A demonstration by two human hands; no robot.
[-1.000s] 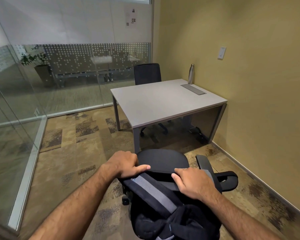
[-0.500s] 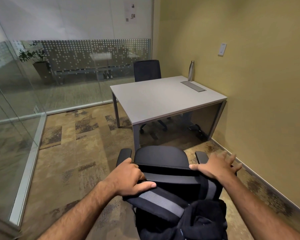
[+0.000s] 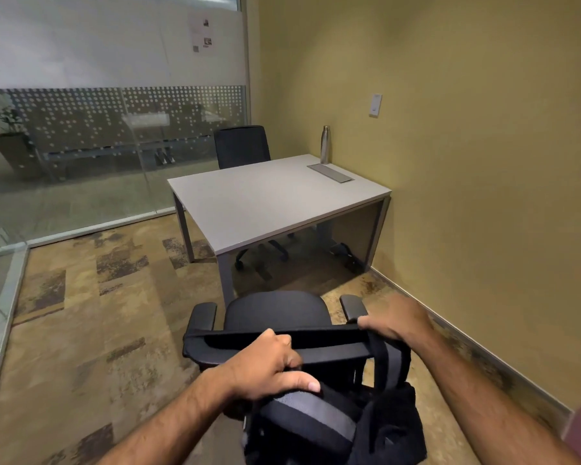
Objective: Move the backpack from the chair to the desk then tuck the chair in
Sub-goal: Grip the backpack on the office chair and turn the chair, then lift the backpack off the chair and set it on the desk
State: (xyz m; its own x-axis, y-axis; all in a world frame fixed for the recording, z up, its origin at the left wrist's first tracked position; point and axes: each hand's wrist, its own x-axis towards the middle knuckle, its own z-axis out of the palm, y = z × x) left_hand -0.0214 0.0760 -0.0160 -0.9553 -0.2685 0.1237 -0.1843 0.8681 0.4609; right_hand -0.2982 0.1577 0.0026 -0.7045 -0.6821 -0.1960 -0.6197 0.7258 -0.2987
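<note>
I am looking down at my two hands working on a black backpack (image 3: 332, 421) that is hanging against the back of a black office chair (image 3: 275, 313). My left hand (image 3: 269, 367) is curling its fingers (image 3: 302, 385) around a grey-and-black padded shoulder strap (image 3: 312, 414), the thumb lying across the top of the strap and the fingertips pressing down over the chair's top rail (image 3: 329, 352). My right hand (image 3: 396, 320) is gripping the far right end of that rail, where a second black strap (image 3: 388, 357) is looping over it; its fingers are folding under, so I cannot tell whether they are pinching the strap or only the rail. The bulk of the backpack is sagging below and between both sets of fingers, close to me, behind the backrest rather than on the seat. Beyond my fingers the chair's two armrests are pointing toward the grey worktop (image 3: 269, 199), which is standing apart from the chair, across a strip of patterned carpet (image 3: 91, 313). Far past my right fingers, a steel bottle (image 3: 325, 145) is standing upright near the worktop's back corner by the yellow wall (image 3: 467, 162), just beside a flat grey cable hatch (image 3: 330, 172). A second black chair (image 3: 242, 146) is sitting at the worktop's far side.
</note>
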